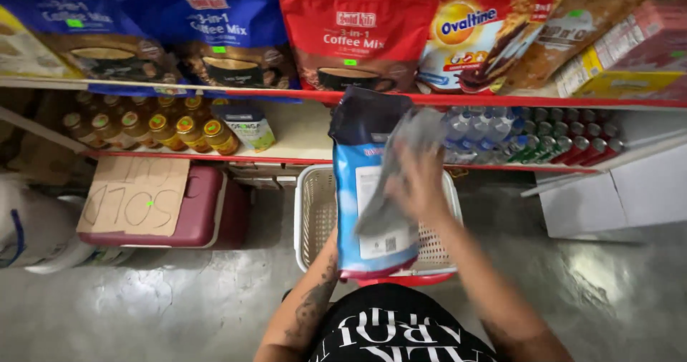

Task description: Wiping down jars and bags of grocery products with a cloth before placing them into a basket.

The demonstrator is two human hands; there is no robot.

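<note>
Hands: right hand [418, 183] wipes grey cloth [401, 169] over blue pouch [361, 183].

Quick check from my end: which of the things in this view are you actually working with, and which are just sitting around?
In hand:
blue packet, held up from below by the left hand, hidden behind it
grey cloth, against the packet under the right hand
white basket, below the packet

Lying about:
coffee mix bags
bottles
cans
maroon cooler
cardboard sign
</note>
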